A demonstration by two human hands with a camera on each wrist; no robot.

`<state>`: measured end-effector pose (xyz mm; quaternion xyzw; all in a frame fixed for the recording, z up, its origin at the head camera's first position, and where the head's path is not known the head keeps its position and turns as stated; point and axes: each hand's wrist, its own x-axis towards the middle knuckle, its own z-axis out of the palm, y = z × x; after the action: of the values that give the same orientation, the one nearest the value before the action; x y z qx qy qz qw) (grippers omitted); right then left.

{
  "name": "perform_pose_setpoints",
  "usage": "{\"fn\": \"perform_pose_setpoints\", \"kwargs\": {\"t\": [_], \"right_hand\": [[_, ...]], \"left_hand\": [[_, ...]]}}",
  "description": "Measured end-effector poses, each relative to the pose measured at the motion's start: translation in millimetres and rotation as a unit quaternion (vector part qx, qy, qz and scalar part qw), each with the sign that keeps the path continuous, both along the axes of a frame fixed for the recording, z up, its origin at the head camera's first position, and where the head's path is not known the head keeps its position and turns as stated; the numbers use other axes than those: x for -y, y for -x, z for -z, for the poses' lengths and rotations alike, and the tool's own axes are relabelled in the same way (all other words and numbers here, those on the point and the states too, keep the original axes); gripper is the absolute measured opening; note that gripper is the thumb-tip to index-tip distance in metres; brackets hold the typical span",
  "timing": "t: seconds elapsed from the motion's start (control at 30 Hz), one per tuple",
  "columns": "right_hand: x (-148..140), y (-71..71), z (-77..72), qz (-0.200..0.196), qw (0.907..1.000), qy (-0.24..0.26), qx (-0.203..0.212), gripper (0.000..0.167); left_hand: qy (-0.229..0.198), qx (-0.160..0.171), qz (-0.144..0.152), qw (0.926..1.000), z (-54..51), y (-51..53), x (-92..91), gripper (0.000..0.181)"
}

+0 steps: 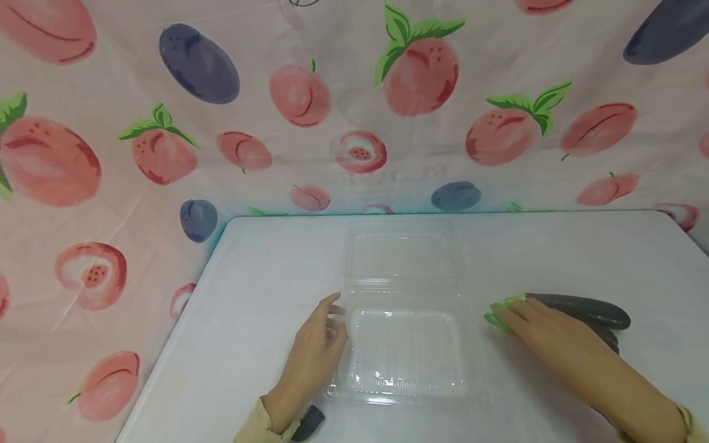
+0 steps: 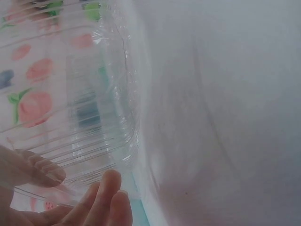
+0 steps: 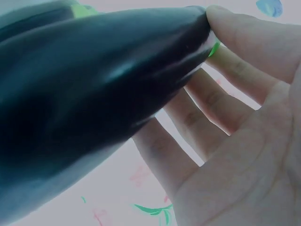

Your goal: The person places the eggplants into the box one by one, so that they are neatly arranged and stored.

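In the head view, a clear plastic clamshell container (image 1: 407,351) lies with its lid (image 1: 401,255) folded back. My left hand (image 1: 318,344) is at the container's left edge, fingers loosely bent and thumb apart from them. The left wrist view shows the ribbed clear plastic (image 2: 89,141) right by those fingers (image 2: 110,188). To the right of the container, my right hand (image 1: 559,338) reaches over dark eggplants (image 1: 581,307) with green stem ends. In the right wrist view it holds one glossy eggplant (image 3: 108,80) near its narrow end, thumb on one side, fingers behind.
The white table (image 1: 266,258) carries all of this. A fruit-print cloth (image 1: 354,111) hangs behind it and along the left side. Another eggplant with a green end (image 3: 42,16) lies beside the held one. A dark object (image 1: 309,423) shows by my left sleeve.
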<state>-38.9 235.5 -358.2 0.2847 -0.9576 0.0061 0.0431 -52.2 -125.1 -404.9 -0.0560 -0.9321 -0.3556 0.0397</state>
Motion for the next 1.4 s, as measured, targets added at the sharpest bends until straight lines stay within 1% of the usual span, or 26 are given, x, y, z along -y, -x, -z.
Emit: {"fn": "perform_pose_setpoints", "kwargs": {"t": [0.07, 0.23, 0.37, 0.53, 0.67, 0.77, 0.9, 1.03, 1.13, 1.23, 1.4], "right_hand": [[2.8, 1.2, -3.1, -0.001, 1.0000, 0.001, 0.004, 0.049], [13.0, 4.6, -10.0, 0.016, 0.9995, -0.004, 0.027, 0.041], [24.0, 7.0, -13.9, 0.026, 0.9987, -0.013, 0.041, 0.044], [39.1, 9.7, -17.9, 0.022, 0.9988, -0.013, 0.042, 0.047], [48.4, 10.4, -20.8, 0.010, 0.9995, -0.003, 0.028, 0.048], [54.5, 11.0, -22.7, 0.001, 0.9998, 0.006, 0.017, 0.045], [62.7, 12.7, -25.5, -0.004, 0.9997, 0.015, 0.017, 0.042], [69.1, 13.7, -28.1, -0.018, 0.9995, 0.022, 0.015, 0.039], [73.4, 14.5, -29.3, -0.033, 0.9991, 0.026, 0.002, 0.036], [77.5, 14.9, -29.5, -0.040, 0.9988, 0.029, 0.001, 0.036], [84.5, 16.3, -31.1, -0.048, 0.9981, 0.032, 0.021, 0.037]], "left_hand": [[0.000, 0.001, -0.001, 1.0000, 0.1, -0.1, -0.3, 0.050], [-0.001, 0.004, -0.002, 1.0000, 0.0, -0.2, -1.0, 0.050], [0.000, 0.004, -0.003, 1.0000, -0.4, -0.2, -1.0, 0.050], [0.002, 0.002, -0.004, 1.0000, -0.8, -0.4, -0.4, 0.050], [0.002, 0.003, -0.003, 1.0000, -0.7, -0.5, -0.2, 0.050], [-0.001, 0.006, -0.002, 1.0000, -0.6, -0.8, -0.4, 0.050], [-0.003, 0.006, -0.002, 1.0000, -0.6, -1.0, -0.4, 0.050], [-0.003, 0.003, -0.002, 1.0000, -0.9, -1.5, -0.2, 0.050], [-0.002, 0.001, -0.002, 1.0000, -1.0, -1.8, 0.1, 0.050], [0.003, -0.004, 0.000, 1.0000, -0.7, -1.9, 0.4, 0.050], [0.005, -0.006, 0.003, 1.0000, -1.1, -2.1, 0.5, 0.050]]}}
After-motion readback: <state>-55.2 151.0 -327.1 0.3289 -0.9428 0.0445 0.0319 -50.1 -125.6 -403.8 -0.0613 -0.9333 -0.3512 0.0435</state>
